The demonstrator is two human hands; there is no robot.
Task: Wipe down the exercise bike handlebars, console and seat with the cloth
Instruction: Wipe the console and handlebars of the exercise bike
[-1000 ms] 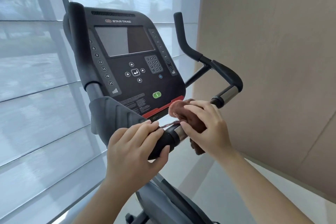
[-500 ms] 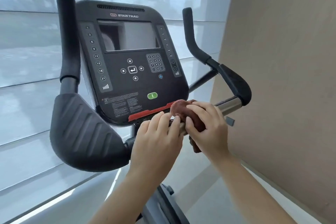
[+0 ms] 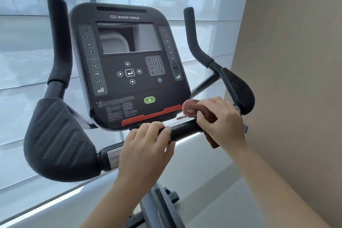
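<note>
The exercise bike's black console point(image 3: 129, 65) faces me, with a dark screen, keypad and a green button. Below it runs the horizontal handlebar point(image 3: 185, 129), black in the middle. My left hand point(image 3: 146, 148) is wrapped over the bar just under the console's red strip. My right hand point(image 3: 222, 120) presses a reddish-brown cloth point(image 3: 192, 107) around the bar further right, near the right elbow pad point(image 3: 238, 89). Part of the cloth hangs below that hand. The seat is out of view.
A large ribbed left elbow pad point(image 3: 59, 140) juts toward me. Upright grips rise at the left point(image 3: 59, 42) and right point(image 3: 192, 39) of the console. Windows with blinds stand behind; a beige wall point(image 3: 296, 79) is close on the right. The bike frame point(image 3: 161, 207) drops below.
The view has swung so the console now faces me squarely. My right hand with the cloth has slid right along the bar, away from my left hand, leaving black bar between them.
</note>
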